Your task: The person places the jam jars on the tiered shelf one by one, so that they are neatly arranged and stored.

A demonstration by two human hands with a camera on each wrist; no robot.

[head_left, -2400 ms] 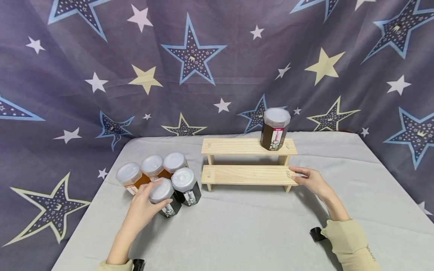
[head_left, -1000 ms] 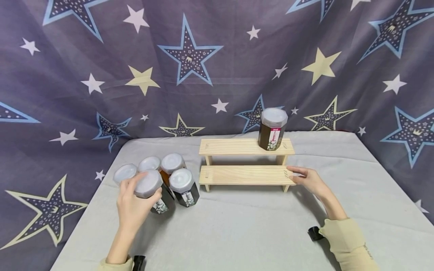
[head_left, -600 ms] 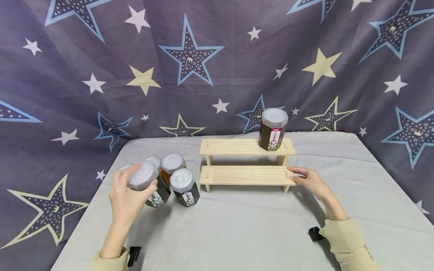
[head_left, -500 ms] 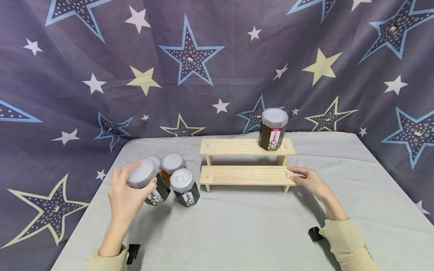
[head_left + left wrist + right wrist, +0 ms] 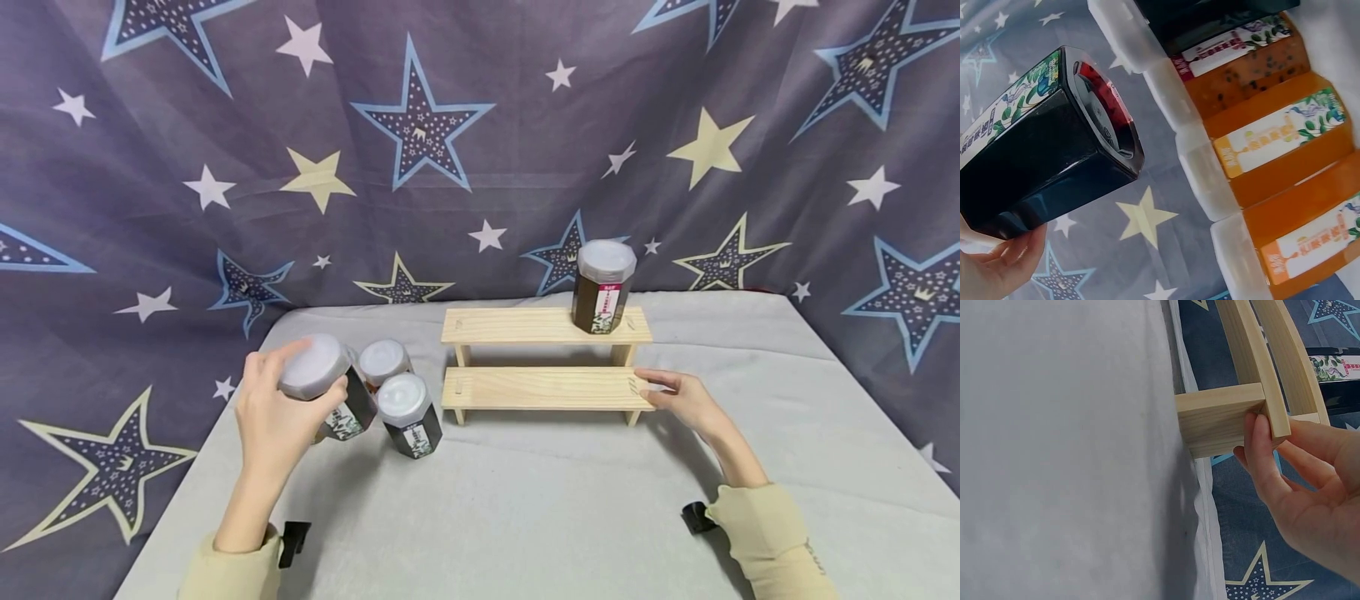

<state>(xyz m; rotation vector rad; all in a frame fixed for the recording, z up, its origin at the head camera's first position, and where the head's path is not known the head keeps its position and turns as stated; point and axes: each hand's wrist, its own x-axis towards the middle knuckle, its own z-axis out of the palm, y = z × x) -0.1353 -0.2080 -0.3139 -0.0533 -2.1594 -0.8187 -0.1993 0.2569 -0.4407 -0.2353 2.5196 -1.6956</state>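
Note:
My left hand (image 5: 272,421) grips a dark jar (image 5: 354,410) by its whitish lid. The jar is tilted and raised off the table; its base (image 5: 1107,112) faces the left wrist camera. Beside it stands another dark jar (image 5: 412,429), with a white-lidded jar (image 5: 384,360) behind. The left wrist view shows amber jars (image 5: 1285,134) in a row, mostly hidden by the held jar in the head view. My right hand (image 5: 686,404) pinches the right end of the two-tier wooden rack (image 5: 540,387) at its lower board, fingers above and below the edge (image 5: 1272,419).
A dark jar with a pink-and-white label (image 5: 603,302) stands on the rack's upper board, near its right end. A grey cloth (image 5: 555,500) covers the table. A star-patterned curtain (image 5: 480,167) hangs behind and at the sides.
My left hand has lifted the dark jar from the front of the group and moved it left and back, tilting it. My right hand has stayed on the rack.

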